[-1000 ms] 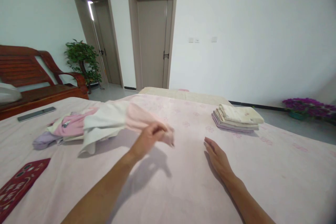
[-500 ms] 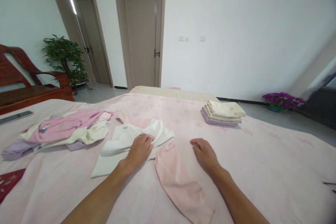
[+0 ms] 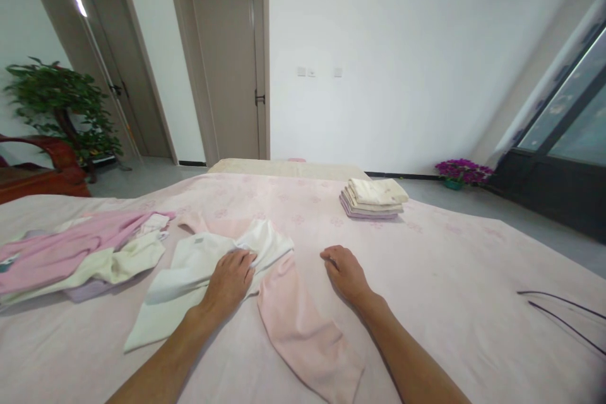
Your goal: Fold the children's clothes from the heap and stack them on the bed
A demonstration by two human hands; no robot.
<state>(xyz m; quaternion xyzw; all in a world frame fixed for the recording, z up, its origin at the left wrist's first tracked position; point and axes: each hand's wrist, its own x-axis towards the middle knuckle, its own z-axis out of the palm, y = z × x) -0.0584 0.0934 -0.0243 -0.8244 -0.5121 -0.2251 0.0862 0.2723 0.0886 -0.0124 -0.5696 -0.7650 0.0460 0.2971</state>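
Observation:
A white long-sleeved shirt with pink sleeves (image 3: 184, 278) lies spread and wrinkled on the pink sheet before me. My left hand (image 3: 233, 274) rests on its white body, the fingers lying flat over the cloth. One pink sleeve (image 3: 303, 322) stretches toward me between my forearms; part of the other shows beyond the white body. To the right of the shirt, my right hand (image 3: 345, 271) is low over the sheet with loosely bent fingers, apart from the cloth. Nothing is visible in it.
A loose heap of pink, cream and lilac clothes (image 3: 89, 249) lies to the left. Folded clothes form a neat stack (image 3: 376, 199) at the far right of the sheet (image 3: 449, 322). Dark thin cords (image 3: 563, 312) lie at the right edge. Beyond are a wooden bench (image 3: 52, 167) and plants.
The view has turned to the right, so the clothes and stack appear farther left. Both hands keep about the same places relative to the shirt.

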